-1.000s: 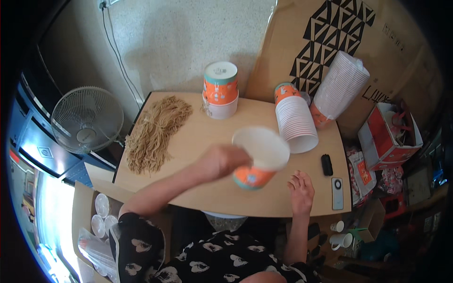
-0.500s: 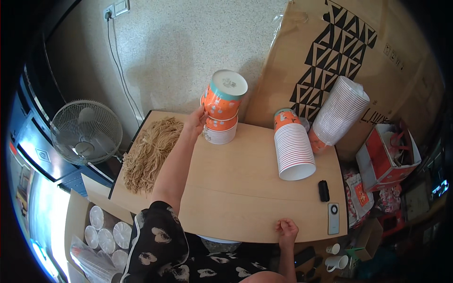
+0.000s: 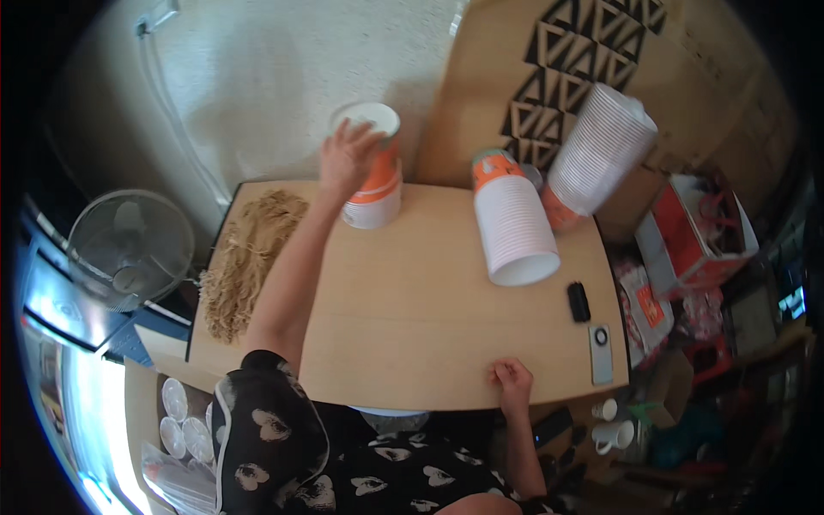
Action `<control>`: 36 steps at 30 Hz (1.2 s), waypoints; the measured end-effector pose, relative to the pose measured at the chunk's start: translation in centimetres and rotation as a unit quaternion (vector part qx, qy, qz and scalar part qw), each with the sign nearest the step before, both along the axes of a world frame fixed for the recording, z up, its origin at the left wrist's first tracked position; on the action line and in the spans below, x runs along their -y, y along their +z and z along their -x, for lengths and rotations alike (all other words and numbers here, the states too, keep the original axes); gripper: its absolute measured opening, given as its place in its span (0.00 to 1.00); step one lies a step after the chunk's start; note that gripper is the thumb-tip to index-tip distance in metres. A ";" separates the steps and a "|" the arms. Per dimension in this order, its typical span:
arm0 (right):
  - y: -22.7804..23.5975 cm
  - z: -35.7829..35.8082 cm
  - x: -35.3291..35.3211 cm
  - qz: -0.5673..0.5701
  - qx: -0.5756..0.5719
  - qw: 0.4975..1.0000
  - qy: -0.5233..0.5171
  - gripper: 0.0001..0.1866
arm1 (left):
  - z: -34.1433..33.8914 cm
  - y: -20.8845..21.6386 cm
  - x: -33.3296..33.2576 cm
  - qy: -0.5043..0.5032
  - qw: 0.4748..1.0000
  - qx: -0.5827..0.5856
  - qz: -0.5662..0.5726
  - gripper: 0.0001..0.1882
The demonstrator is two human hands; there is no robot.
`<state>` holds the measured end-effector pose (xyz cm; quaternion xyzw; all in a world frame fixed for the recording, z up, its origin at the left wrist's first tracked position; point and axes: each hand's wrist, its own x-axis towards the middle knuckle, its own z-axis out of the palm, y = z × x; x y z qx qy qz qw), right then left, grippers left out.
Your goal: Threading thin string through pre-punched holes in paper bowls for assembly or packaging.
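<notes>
My left hand (image 3: 347, 158) reaches across the table with its fingers apart, at the top of a short stack of upside-down orange paper buckets (image 3: 378, 190) with white rims. The pale round bottom of the top bucket shows behind the fingers; whether they touch it, I cannot tell. Near the table's front edge rests my right hand (image 3: 513, 381), its fingers curled in and nothing visible in them. A longer stack of paper buckets (image 3: 515, 227) lies on its side at the right, its open mouth toward me.
Tan crinkled strands (image 3: 245, 262) lie at the table's left. A wrapped bucket stack (image 3: 601, 150) leans at the back right before a large cardboard sheet (image 3: 472, 112). A black case (image 3: 578, 302) and a phone (image 3: 601, 354) lie at the right edge. A fan (image 3: 129, 249) stands left.
My left hand has gone from the side of the upside-down stack to its top, and its fingers have spread. My right hand stays by the front edge. The whole view has shifted.
</notes>
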<state>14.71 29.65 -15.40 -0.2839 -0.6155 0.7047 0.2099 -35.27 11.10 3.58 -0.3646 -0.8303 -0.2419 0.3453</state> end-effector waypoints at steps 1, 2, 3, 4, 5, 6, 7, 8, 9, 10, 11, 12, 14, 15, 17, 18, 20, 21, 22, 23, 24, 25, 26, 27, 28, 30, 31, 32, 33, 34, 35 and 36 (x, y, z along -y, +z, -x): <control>0.1 0.7 0.0 -0.005 0.028 0.999 0.014 0.06 | 1.2 -0.5 0.6 0.001 1.000 0.013 0.015 0.15; 1.1 1.6 -0.1 -0.010 0.050 0.998 0.030 0.07 | 1.4 -0.4 0.5 0.022 0.999 0.022 0.045 0.16; 2.1 2.1 -0.8 -0.015 0.074 0.996 0.039 0.07 | -0.5 1.2 -1.1 0.042 0.995 0.051 0.068 0.17; 2.8 2.7 -1.5 -0.061 0.065 0.995 0.045 0.07 | -2.3 2.6 -2.0 0.068 0.991 0.076 0.092 0.17; 3.4 4.1 -2.2 -0.104 0.051 0.991 0.067 0.07 | -2.2 2.8 -1.6 0.082 0.990 0.046 0.106 0.17; 3.7 6.0 -2.9 -0.131 0.029 0.989 0.065 0.06 | -1.2 2.8 -0.9 0.087 0.989 0.047 0.108 0.17; 4.0 7.9 -3.6 -0.158 0.006 0.985 0.062 0.06 | 0.3 2.6 -0.2 0.043 0.989 0.057 0.126 0.18; 4.4 9.6 -4.6 -0.141 -0.007 0.989 0.031 0.06 | 1.2 2.7 0.1 -0.004 0.988 0.066 0.140 0.18; 4.9 11.1 -5.7 -0.124 -0.021 0.992 -0.003 0.07 | 0.4 3.2 -0.6 -0.027 0.990 0.040 0.134 0.16; 5.7 12.5 -6.4 -0.127 -0.051 0.991 -0.005 0.07 | 0.4 3.4 -0.5 -0.039 0.991 0.077 0.105 0.15; 6.7 13.7 -7.2 -0.129 -0.081 0.988 -0.006 0.07 | 0.5 3.7 -0.4 -0.050 0.989 0.114 0.074 0.13; 7.4 14.6 -7.9 -0.118 -0.075 0.990 -0.006 0.08 | -0.4 4.3 -0.8 -0.025 0.985 0.168 0.031 0.11; 8.9 15.7 -9.0 -0.119 -0.049 0.991 -0.024 0.10 | -2.1 6.4 -1.3 0.019 0.983 0.172 0.053 0.11; 9.1 16.2 -9.3 -0.119 -0.051 0.991 -0.019 0.10 | -2.7 6.9 -1.2 0.061 0.979 0.178 0.076 0.13; 9.2 17.0 -10.1 -0.126 -0.013 0.991 -0.035 0.13 | -3.1 6.8 -1.3 0.077 0.980 0.166 0.081 0.13; 9.3 17.4 -10.0 -0.128 -0.006 0.991 -0.034 0.16 | -3.1 6.4 -1.1 0.092 0.978 0.172 0.075 0.13; 9.4 18.0 -9.9 -0.132 0.005 0.991 -0.030 0.17 | -2.9 5.8 -0.7 0.110 0.973 0.194 0.059 0.15; 9.4 18.1 -9.8 -0.139 0.019 0.990 -0.033 0.18 | -2.8 5.8 -0.5 0.113 0.972 0.196 0.061 0.15; 9.5 18.2 -9.8 -0.136 0.017 0.990 -0.036 0.19 | -2.8 5.9 -0.4 0.112 0.972 0.201 0.054 0.15; 9.5 18.4 -9.8 -0.135 0.020 0.990 -0.034 0.19 | -2.7 5.9 -0.3 0.111 0.971 0.206 0.048 0.15; 9.4 18.5 -9.8 -0.132 0.021 0.991 -0.031 0.19 | -2.4 5.9 -0.1 0.116 0.970 0.209 0.049 0.15; 9.3 18.6 -9.8 -0.129 0.023 0.991 -0.028 0.19 | -2.0 6.1 0.0 0.111 0.972 0.199 0.056 0.15; 9.3 18.7 -9.8 -0.127 0.026 0.991 -0.023 0.19 | -1.6 6.2 0.2 0.106 0.974 0.190 0.063 0.14; 9.3 18.3 -10.1 -0.125 0.024 0.992 -0.026 0.18 | -1.6 6.4 -0.3 0.099 0.976 0.185 0.065 0.14; 9.2 18.4 -10.2 -0.121 0.021 0.992 -0.026 0.18 | -1.4 7.0 -0.3 0.092 0.978 0.176 0.061 0.14; 9.0 18.2 -10.3 -0.114 0.019 0.993 -0.024 0.17 | -0.6 9.2 -0.1 0.087 0.981 0.169 0.037 0.15; 9.0 18.0 -10.2 -0.108 0.014 0.994 -0.022 0.17 | 0.3 10.5 0.1 0.087 0.983 0.160 0.029 0.16; 9.0 17.9 -10.2 -0.107 0.015 0.994 -0.017 0.17 | 1.0 11.7 0.4 0.087 0.985 0.149 0.021 0.17; 9.3 17.6 -10.4 -0.115 0.016 0.993 -0.028 0.17 | 0.7 13.5 0.1 0.093 0.984 0.153 0.019 0.15; 9.3 17.7 -10.1 -0.121 0.013 0.992 -0.030 0.17 | 0.8 14.8 0.8 0.107 0.982 0.153 0.018 0.14; 9.4 17.9 -9.8 -0.117 0.014 0.993 -0.025 0.17 | 2.5 15.3 1.7 0.116 0.982 0.150 0.014 0.16; 9.4 17.9 -9.7 -0.116 0.012 0.993 -0.021 0.17 | 3.9 16.1 2.8 0.117 0.979 0.169 0.006 0.17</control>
